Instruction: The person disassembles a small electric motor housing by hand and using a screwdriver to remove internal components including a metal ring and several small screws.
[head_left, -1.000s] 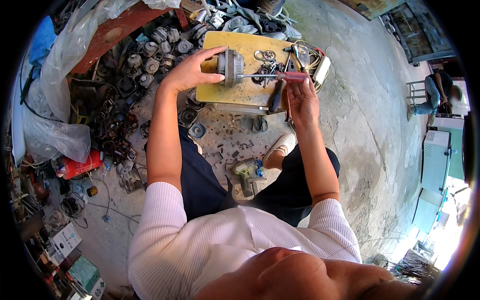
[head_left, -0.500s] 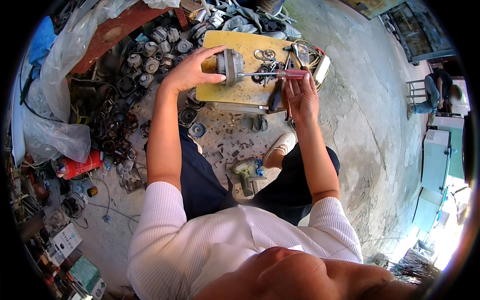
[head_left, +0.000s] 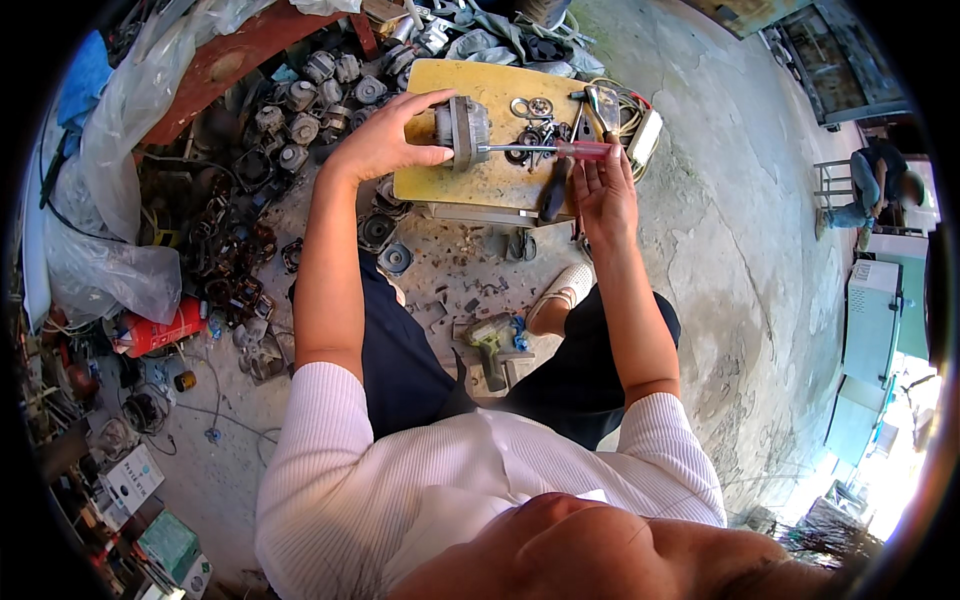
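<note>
A small grey electric motor [head_left: 466,132] lies on its side on the yellow board [head_left: 440,188]. My left hand [head_left: 395,135] grips it from the left, thumb on the near side and fingers on the far side. In my right hand [head_left: 605,190], the fingers close round the end of a screwdriver [head_left: 580,150] with a clear red handle. Its shaft runs level to the left, and the tip meets the motor's right face. Washers, bolts and small round parts [head_left: 535,130] lie beyond and under the shaft. A black-handled tool [head_left: 553,192] rests close to my right hand.
A hammer-like tool [head_left: 590,100] and a coiled cable with a white block [head_left: 648,135] lie at the board's right end. Many old motors [head_left: 300,130] are heaped on the floor to the left. Between my feet is a green power drill [head_left: 488,350]. Far right, another person [head_left: 872,185] sits.
Both hands, the motor and the screwdriver keep almost the same places. My right fingers have shifted only slightly on the handle.
</note>
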